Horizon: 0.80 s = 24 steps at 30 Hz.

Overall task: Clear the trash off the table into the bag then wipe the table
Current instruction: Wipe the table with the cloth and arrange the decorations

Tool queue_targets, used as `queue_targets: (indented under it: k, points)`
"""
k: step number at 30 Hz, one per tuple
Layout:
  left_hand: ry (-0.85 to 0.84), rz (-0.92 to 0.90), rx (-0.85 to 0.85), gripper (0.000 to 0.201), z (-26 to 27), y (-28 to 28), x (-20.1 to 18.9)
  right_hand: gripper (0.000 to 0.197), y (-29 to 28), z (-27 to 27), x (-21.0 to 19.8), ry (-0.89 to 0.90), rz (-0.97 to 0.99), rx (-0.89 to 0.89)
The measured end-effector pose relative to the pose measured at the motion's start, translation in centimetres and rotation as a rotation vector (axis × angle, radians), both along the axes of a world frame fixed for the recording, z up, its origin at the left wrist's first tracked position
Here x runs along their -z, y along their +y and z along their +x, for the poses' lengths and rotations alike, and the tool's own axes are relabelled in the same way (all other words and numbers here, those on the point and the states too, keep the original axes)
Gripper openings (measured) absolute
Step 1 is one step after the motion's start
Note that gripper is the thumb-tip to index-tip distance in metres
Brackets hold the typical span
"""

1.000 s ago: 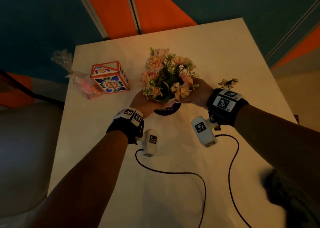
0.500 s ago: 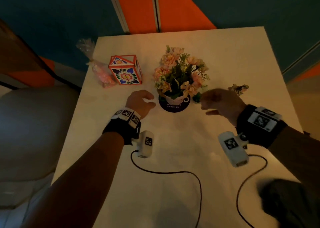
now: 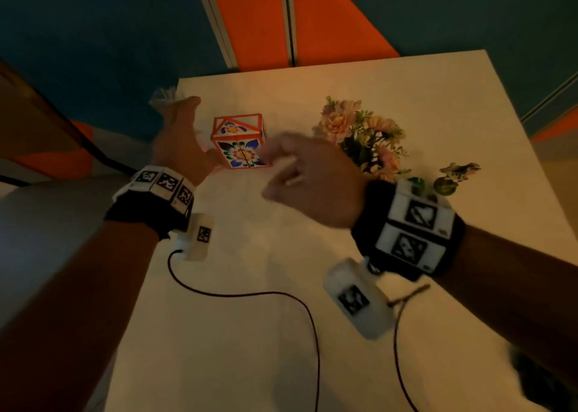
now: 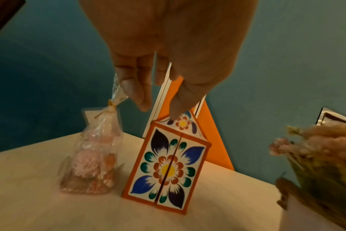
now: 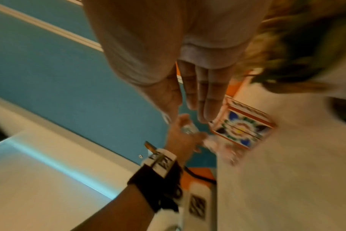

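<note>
A clear cellophane bag (image 4: 93, 157) of pink pieces, tied with gold wire, stands at the far-left edge of the white table (image 3: 406, 98). To its right stands a red-edged box (image 3: 240, 145) painted with a flower. My left hand (image 3: 181, 136) hovers over the bag with its fingers (image 4: 135, 92) straight, right beside the bag's twisted top; the hand hides most of the bag in the head view. My right hand (image 3: 281, 167) is blurred, its fingers spread and relaxed at the box's right side. In the right wrist view the right hand (image 5: 190, 106) points at the box (image 5: 241, 128) and holds nothing.
A pot of pink and yellow flowers (image 3: 362, 136) stands right of the box, behind my right hand. A small ornament (image 3: 459, 170) lies further right. Two thin black cables (image 3: 281, 296) trail over the near table. A dark object (image 3: 547, 380) sits at the near-right corner.
Both hands let go of the flower pot and moved left, the left one to the cellophane bag and the right one to the painted box.
</note>
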<state>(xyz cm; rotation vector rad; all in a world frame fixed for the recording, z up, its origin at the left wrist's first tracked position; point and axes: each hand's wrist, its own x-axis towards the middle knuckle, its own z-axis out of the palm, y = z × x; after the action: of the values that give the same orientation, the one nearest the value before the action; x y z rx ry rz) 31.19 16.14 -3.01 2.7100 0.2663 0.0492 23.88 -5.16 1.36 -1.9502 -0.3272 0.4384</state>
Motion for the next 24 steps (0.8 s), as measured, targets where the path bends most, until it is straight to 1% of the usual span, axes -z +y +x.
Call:
queue_targets:
  k: [2,3,4,6,8,10,12,13,15,16,17,19,20,24]
  points:
    - [0.062,0.003,0.046,0.105,1.3,0.5,0.8,0.057,2.2,3.0,-1.5,-0.154,-0.14,0.039]
    - [0.079,-0.002,0.069,0.108,2.0,0.7,1.2,0.064,3.1,4.6,-2.0,-0.191,-0.222,0.049]
    - [0.087,-0.005,0.092,0.11,2.6,0.9,1.7,0.069,3.9,6.1,-2.2,-0.214,-0.303,0.05]
    - [0.11,0.029,0.127,0.108,3.4,1.0,2.5,0.072,5.3,9.0,-1.7,-0.253,-0.461,0.022]
    - [0.141,0.065,0.155,0.101,4.1,0.9,3.0,0.073,6.5,11.1,-0.3,-0.258,-0.614,-0.045]
    - [0.166,0.075,0.191,0.095,4.6,0.7,3.2,0.08,7.3,12.5,2.0,-0.234,-0.739,-0.136]
    - [0.185,0.084,0.197,0.091,5.0,0.5,3.4,0.087,7.7,13.4,4.1,-0.199,-0.779,-0.178]
    - [0.195,0.079,0.19,0.087,5.1,0.4,3.4,0.084,7.8,13.7,4.8,-0.171,-0.766,-0.172]
    - [0.189,0.067,0.179,0.077,5.2,0.2,3.5,0.068,7.9,14.2,5.7,-0.147,-0.737,-0.15]
    - [0.173,0.064,0.177,0.072,5.2,0.1,3.6,0.063,7.9,14.3,6.0,-0.152,-0.73,-0.147]
    - [0.159,0.063,0.178,0.068,5.2,0.0,3.6,0.062,7.9,14.5,6.1,-0.162,-0.738,-0.151]
    - [0.156,0.061,0.18,0.065,5.1,0.2,3.6,0.068,7.8,14.7,6.3,-0.207,-0.788,-0.182]
    - [0.165,0.059,0.187,0.064,4.9,0.3,3.6,0.067,7.8,14.7,6.3,-0.232,-0.804,-0.201]
    - [0.196,0.029,0.23,0.064,3.8,0.6,3.1,0.045,7.8,14.0,6.2,-0.276,-0.856,-0.279]
